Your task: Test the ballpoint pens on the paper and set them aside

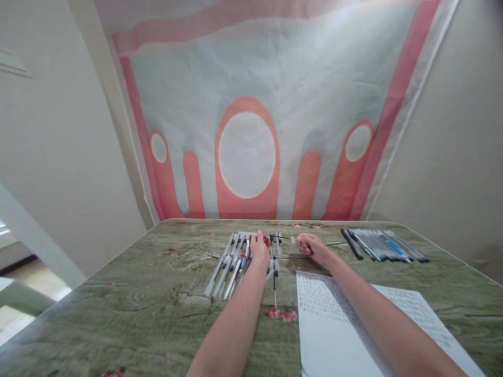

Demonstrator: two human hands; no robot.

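My left hand [260,248] is closed over a group of pens and clear pen parts [226,269] at the table's middle, gripping a thin dark refill [281,237] that points right. To its right, my right hand [310,245] is closed in a pinch on a small clear piece [293,240], just apart from the refill's end. Another refill [275,293] lies on the table below the group. Part of the group is hidden under my left hand and wrist.
Written sheets of paper [320,324] lie under my right forearm. At the right back is a row of pens [377,245] with a black pen [351,244] at its left end. The wood-patterned table [149,293] meets a wall hanging behind it.
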